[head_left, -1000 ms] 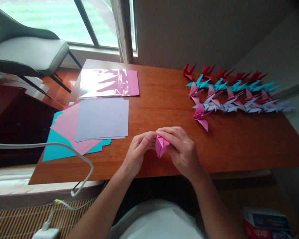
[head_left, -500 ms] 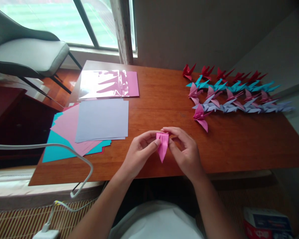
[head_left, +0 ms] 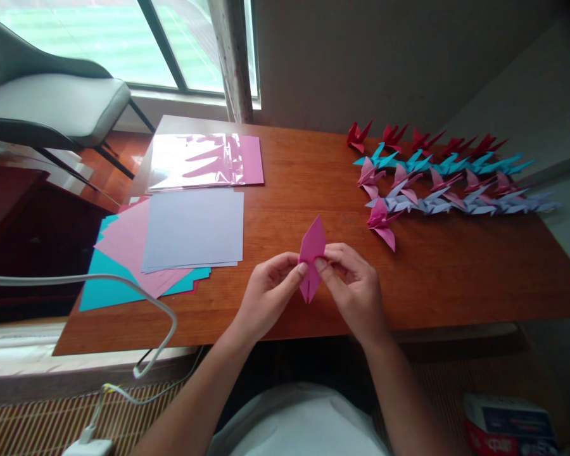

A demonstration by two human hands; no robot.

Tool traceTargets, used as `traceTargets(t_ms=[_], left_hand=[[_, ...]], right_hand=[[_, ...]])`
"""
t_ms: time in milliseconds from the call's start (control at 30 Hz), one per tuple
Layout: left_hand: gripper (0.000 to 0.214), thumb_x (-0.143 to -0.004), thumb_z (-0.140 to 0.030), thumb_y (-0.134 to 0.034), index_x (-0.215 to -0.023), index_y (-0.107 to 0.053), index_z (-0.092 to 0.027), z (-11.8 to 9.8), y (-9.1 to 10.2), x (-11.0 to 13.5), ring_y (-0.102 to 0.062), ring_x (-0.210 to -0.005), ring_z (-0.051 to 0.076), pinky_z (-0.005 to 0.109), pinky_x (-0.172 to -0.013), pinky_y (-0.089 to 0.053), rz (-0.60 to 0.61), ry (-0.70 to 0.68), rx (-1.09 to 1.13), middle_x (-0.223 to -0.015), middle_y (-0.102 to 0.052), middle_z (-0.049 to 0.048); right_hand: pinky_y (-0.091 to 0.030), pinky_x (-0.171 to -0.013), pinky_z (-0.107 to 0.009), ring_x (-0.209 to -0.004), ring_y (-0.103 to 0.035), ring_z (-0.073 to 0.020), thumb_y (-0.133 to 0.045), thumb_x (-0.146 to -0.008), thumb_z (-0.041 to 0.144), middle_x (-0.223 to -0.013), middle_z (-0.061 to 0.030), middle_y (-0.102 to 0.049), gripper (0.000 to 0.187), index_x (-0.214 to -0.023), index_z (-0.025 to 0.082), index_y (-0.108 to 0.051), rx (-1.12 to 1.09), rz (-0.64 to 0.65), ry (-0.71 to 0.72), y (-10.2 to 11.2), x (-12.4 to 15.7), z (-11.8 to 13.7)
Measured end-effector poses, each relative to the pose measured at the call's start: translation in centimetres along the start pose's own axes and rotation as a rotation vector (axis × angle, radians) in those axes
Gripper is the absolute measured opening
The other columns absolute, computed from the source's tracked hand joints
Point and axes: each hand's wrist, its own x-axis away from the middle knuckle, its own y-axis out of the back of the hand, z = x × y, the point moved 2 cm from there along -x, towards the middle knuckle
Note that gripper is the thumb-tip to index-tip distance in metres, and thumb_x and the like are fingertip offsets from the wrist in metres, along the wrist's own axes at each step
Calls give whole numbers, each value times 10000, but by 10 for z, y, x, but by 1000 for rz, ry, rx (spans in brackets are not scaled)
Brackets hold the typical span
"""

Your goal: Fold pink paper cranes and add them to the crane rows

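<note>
A folded piece of pink origami paper is held upright between both hands above the front of the table. It has a long diamond shape, pointed at the top, with a slit in its lower point. My left hand pinches its left edge, thumb in front. From the right, my right hand pinches it with the thumb pressed on its middle; the fingers behind are partly hidden. A finished magenta paper crane stands on the table to the right of my hands.
Rows of red, turquoise, pink and lavender paper cranes stand at the back right of the wooden table. At left lie lavender sheets, turquoise sheets and a clear paper packet. A white cable loops past the left front corner.
The pink paper's upper flap has been turned up, so the piece is now a long diamond instead of a flat-topped, downward-pointing shape. My right thumb has moved inward onto its middle.
</note>
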Motion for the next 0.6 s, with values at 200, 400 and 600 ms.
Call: traceTargets(t_ms=[200, 400, 600], left_hand=[[241, -896, -360, -711, -985, -796, -153, -1, 1, -1, -642, -784, 147, 218, -736, -484, -43, 2, 10, -866, -763, 46], [205, -864, -330, -745, -992, -814, -185, 0, 3, 0, -667, -829, 167, 232, -761, -498, -40, 24, 81, -876, -776, 46], [211, -852, -308, -754, -1010, -819, -184, 2, 4, 0, -683, -830, 179, 253, -793, -512, -56, 29, 89, -898, -788, 56]], right_hand=[[-529, -792, -335, -910, -654, -201, -657, -929, 237, -962, -41, -683, 135, -981, 274, -776, -73, 29, -24, -3, 3, -1], [-523, -805, -338, -926, -655, -205, -656, -930, 229, -957, -38, -684, 145, -994, 276, -777, -71, 42, -7, -3, 2, 1], [-515, -812, -334, -941, -645, -196, -632, -935, 192, -1035, -42, -695, 211, -1088, 278, -749, -44, 69, 22, -3, 0, 4]])
